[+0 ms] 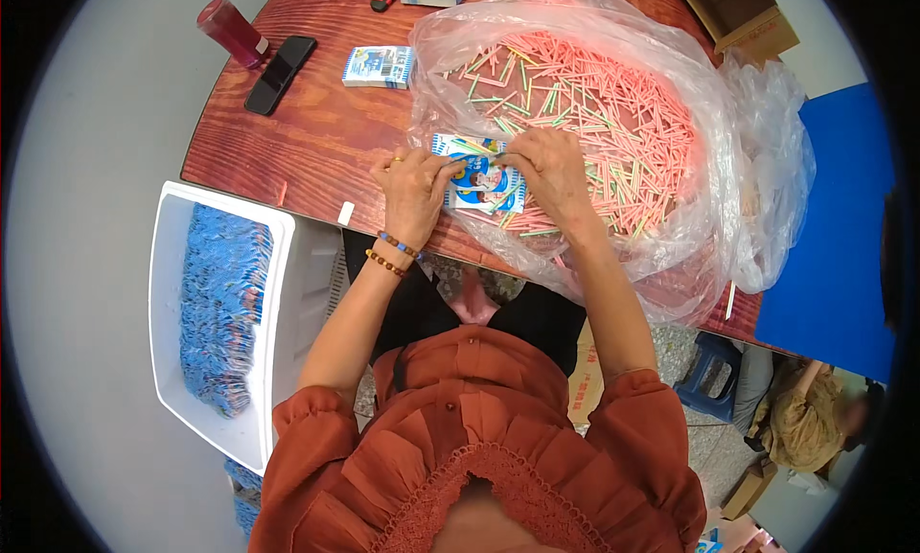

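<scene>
At the table's near edge a blue and white printed packet (pixel 480 181) lies under my fingers, and others seem to lie beneath it. My left hand (pixel 414 186), with beaded bracelets on its wrist, pinches the packet's upper left part. On the other side, my right hand (pixel 550 168) has its thumb and fingers closed at the upper right edge. A few thin green and yellow sticks show around the packet's top. Right beside it spreads a clear plastic bag (pixel 711 174), open and full of short pink, green and yellow sticks (pixel 628 112). Whether a stick is between my fingertips is hidden.
Stacked packets (pixel 378 66) and a black phone (pixel 280 75) rest on the wooden table (pixel 316 141), near a red-filled bottle (pixel 230 33). Left of me stands a white bin (pixel 278 294) of blue packets. A blue sheet (pixel 834 227) covers the right end; another person sits beyond.
</scene>
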{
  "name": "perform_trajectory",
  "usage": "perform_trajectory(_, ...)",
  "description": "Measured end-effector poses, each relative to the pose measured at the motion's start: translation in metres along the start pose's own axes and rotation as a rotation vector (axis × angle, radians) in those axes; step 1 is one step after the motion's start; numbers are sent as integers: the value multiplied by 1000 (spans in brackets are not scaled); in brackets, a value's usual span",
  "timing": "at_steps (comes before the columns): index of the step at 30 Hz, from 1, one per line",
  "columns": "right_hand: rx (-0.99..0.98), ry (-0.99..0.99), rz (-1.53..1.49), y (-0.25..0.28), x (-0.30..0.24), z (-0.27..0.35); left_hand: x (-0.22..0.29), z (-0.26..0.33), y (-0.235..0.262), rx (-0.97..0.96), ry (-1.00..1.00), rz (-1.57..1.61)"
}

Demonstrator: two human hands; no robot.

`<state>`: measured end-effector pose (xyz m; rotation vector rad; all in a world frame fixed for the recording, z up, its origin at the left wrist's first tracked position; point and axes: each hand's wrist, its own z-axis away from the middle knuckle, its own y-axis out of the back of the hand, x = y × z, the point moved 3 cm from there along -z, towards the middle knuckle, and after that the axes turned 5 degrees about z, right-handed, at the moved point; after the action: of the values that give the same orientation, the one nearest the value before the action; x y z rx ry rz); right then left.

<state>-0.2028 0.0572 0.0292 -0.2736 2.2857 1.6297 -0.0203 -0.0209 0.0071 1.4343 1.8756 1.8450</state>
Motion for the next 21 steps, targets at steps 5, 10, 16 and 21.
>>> perform_trajectory(5, -37, 85, -316, 15, 0, -13, -5, -6, 1, 318, 16, 742)
perform_trajectory(10, -188, -231, -1023, 2, -2, -8, 11, -8, 8, 184, 306, 1428)
perform_trajectory(16, -190, -289, -1207, -5, -14, 13, 22, 12, 9, 209, 403, 1529)
perform_trajectory(21, -110, -376, -1216, -4, -21, 24, 23, 21, 1, 312, 428, 1443)
